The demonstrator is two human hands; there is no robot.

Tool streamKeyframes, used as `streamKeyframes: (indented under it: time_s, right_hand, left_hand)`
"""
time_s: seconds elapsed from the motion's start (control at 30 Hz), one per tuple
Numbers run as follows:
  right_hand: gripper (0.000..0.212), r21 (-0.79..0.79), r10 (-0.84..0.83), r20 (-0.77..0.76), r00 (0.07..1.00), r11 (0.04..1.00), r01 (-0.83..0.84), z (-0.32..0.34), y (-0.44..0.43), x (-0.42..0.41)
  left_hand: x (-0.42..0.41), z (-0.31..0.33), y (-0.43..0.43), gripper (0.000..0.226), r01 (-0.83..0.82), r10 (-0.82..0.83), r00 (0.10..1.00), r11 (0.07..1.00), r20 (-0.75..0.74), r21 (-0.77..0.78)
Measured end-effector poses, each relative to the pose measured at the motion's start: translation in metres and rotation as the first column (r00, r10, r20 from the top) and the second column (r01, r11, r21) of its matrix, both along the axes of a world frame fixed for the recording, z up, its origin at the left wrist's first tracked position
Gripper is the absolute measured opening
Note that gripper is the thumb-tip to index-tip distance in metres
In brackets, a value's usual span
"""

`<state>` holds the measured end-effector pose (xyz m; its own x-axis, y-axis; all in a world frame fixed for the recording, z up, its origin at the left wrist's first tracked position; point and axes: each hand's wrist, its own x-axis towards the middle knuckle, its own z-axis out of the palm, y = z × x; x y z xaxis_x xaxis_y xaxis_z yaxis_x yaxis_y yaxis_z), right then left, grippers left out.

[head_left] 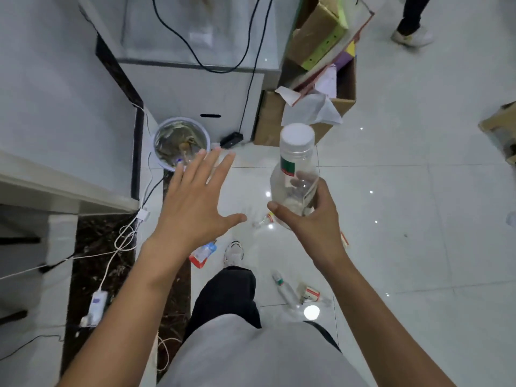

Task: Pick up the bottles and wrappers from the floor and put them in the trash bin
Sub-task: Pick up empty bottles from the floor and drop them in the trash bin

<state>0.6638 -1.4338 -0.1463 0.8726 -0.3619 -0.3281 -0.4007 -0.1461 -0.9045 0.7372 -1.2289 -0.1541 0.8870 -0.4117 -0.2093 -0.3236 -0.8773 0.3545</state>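
Clear bottle gripped upright; left hand splayed.

Glossy white tiled floor, bright light glints all over it. White cabinet up top, black cable looping across it, cardboard boxes piled just beside. Dark marble strip on the left, white cords lying across.

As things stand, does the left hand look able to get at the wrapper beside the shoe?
Probably yes. The left hand is open and empty, and the wrapper lies uncovered on the floor beside the shoe. The person would have to bend down.
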Motion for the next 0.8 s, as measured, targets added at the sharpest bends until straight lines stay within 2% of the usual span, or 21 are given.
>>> streamKeyframes:
  time_s: [0.17, 0.4, 0.5, 0.67, 0.8]
  right_hand:
    - [0.058, -0.017, 0.16, 0.026, 0.987, 0.987, -0.16, 0.027, 0.023, 0.047]
    - [0.059, 0.007, 0.315, 0.083, 0.945, 0.948, -0.317, 0.038, 0.05, 0.093]
    - [0.057, 0.003, 0.402, 0.107, 0.909, 0.914, -0.405, 0.037, 0.058, 0.112]
    - [0.059, 0.083, 0.494, 0.11, 0.862, 0.86, -0.503, 0.045, 0.075, 0.142]
    - [0.06, 0.105, 0.531, 0.128, 0.838, 0.833, -0.544, 0.05, 0.074, 0.16]
  left_hand:
    - [0.016, 0.028, 0.037, 0.117, -0.18, 0.181, 0.983, 0.981, 0.012, -0.077]
    - [0.023, 0.043, 0.073, 0.118, -0.357, 0.358, 0.934, 0.929, 0.0, -0.095]
    - [0.027, 0.054, 0.077, 0.119, -0.402, 0.404, 0.915, 0.911, 0.004, -0.091]
    - [0.031, 0.073, 0.084, 0.119, -0.509, 0.513, 0.858, 0.856, 0.025, -0.09]
    - [0.039, 0.082, 0.083, 0.121, -0.533, 0.534, 0.845, 0.84, -0.02, -0.1]
